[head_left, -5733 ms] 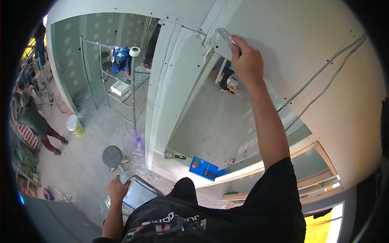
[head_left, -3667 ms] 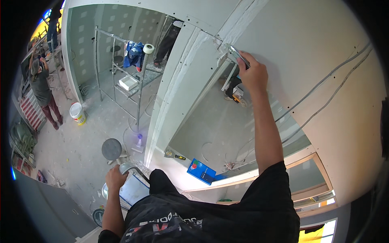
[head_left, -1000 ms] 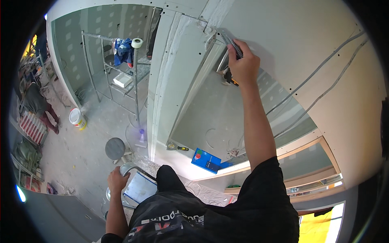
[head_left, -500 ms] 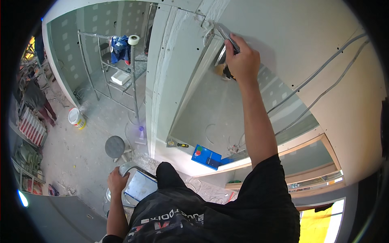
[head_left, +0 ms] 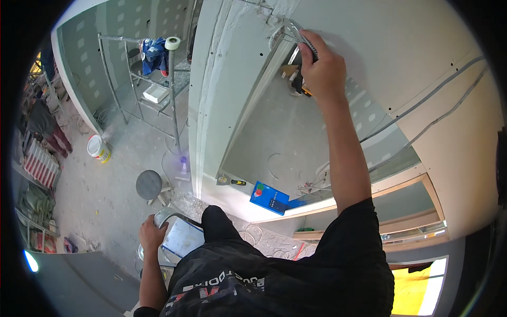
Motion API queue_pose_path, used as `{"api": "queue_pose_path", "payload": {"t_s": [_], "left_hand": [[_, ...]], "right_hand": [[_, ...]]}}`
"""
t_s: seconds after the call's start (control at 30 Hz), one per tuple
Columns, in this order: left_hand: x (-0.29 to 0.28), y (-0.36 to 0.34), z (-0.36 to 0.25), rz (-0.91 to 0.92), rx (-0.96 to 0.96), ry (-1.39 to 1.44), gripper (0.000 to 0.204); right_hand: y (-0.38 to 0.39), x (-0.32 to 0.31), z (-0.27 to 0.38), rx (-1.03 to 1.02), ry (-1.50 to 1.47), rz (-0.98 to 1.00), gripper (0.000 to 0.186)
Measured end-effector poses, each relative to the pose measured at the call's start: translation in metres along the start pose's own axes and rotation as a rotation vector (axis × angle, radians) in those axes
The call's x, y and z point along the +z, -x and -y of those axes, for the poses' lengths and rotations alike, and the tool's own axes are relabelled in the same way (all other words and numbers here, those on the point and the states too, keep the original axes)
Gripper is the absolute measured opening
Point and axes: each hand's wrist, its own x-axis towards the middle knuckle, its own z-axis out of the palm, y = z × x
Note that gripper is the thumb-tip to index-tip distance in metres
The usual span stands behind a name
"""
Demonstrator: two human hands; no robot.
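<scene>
My right hand (head_left: 323,71) is closed on a silver knife-like tool (head_left: 294,31), its end at the rough white joint (head_left: 274,21) in the board wall, by the corner of the opening. My left hand (head_left: 152,232) is closed on the curved metal rail (head_left: 171,214) of a step platform (head_left: 182,238). A putty knife with a yellow-black handle (head_left: 237,183) and a blue box (head_left: 268,198) lie on the opening's lower ledge. Two grey cables (head_left: 438,95) run across the board to the right of my arm.
A metal scaffold (head_left: 174,116) with blue cloth (head_left: 154,53) and a tape roll stands left of the wall. Below are a round stool (head_left: 149,185) and a white bucket (head_left: 97,148). A person (head_left: 46,124) is among clutter at far left. A timber frame (head_left: 430,193) sits lower right.
My right hand and tool have shifted slightly up and right since half a second ago. The view has shifted slightly. My left hand stays on the rail.
</scene>
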Motion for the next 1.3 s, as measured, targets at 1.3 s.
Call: {"api": "queue_pose_path", "payload": {"t_s": [1.3], "left_hand": [[0.009,-0.006,0.011,-0.006,0.069,-0.051,0.054]], "right_hand": [[0.017,0.023,0.006,0.032,0.053,-0.056,0.022]]}}
